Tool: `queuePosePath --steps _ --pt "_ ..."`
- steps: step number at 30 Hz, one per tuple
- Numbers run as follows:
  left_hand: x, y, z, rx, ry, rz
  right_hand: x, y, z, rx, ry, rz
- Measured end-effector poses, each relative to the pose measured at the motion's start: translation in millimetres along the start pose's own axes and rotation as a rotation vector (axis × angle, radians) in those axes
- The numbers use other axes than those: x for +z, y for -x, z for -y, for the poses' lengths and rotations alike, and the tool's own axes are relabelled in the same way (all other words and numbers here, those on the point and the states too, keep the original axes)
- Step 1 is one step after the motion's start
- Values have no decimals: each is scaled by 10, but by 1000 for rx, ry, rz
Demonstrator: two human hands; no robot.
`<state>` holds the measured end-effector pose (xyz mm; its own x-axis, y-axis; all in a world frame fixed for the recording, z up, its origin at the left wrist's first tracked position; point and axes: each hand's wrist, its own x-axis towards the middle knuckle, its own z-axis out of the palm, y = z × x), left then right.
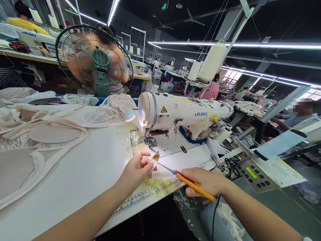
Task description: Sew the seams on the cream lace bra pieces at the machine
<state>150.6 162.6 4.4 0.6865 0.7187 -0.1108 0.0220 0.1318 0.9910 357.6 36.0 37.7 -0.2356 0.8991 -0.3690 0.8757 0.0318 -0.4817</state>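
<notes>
My left hand is closed in a pinch just in front of the sewing machine's needle area. Between its fingertips is a small white piece, mostly hidden, likely fabric or tape. My right hand grips an orange-handled tool with a thin, pointed metal end. That point reaches the white piece beside my left fingertips; whether it touches is unclear. Just beyond my fingers is a small yellowish-brown tab. The white JUKI sewing machine stands behind both hands, its lamp lit.
Pale bra pieces with lace are heaped on the left of the white table. A printed ruler runs along its front edge. A large fan stands behind. At right are a control panel and a seated person.
</notes>
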Motion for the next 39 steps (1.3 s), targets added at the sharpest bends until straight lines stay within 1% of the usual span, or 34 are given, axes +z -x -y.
queuePosePath --steps 3,6,10,14,19,21,23,25,28,30,32,33,35,37,39 --pt "9 -1 19 0 4 11 44 -56 67 -65 -70 -18" --pt "20 1 25 -11 23 21 82 -101 136 -50 -124 -42" --pt "29 -4 20 -36 65 2 95 -133 192 -74 -173 -73" --pt "20 -14 30 -44 74 -4 109 -146 191 -50 -207 -84" --pt "10 -8 40 -31 94 5 199 -165 178 -37 -353 -116" --pt "15 3 33 -37 100 4 229 -140 172 4 -365 -122" --pt "20 15 26 -49 95 3 217 -84 152 81 -313 -120" --pt "19 19 22 -62 74 6 141 -14 107 163 -197 -126" --pt "-13 -11 18 -70 67 6 -90 34 -17 284 77 -196" --pt "-58 -58 11 -70 69 -31 -283 -23 -131 417 267 -262" --pt "-115 -120 -5 -63 45 -104 -459 -165 -258 599 424 -315" --pt "-144 -151 -17 -61 23 -142 -531 -262 -321 647 439 -338" --pt "-199 -209 -44 -54 -7 -206 -634 -487 -433 695 437 -372" --pt "-244 -250 -69 -49 5 -251 -685 -721 -516 703 422 -410" --pt "-278 -273 -86 -51 51 -268 -703 -926 -566 687 402 -441"
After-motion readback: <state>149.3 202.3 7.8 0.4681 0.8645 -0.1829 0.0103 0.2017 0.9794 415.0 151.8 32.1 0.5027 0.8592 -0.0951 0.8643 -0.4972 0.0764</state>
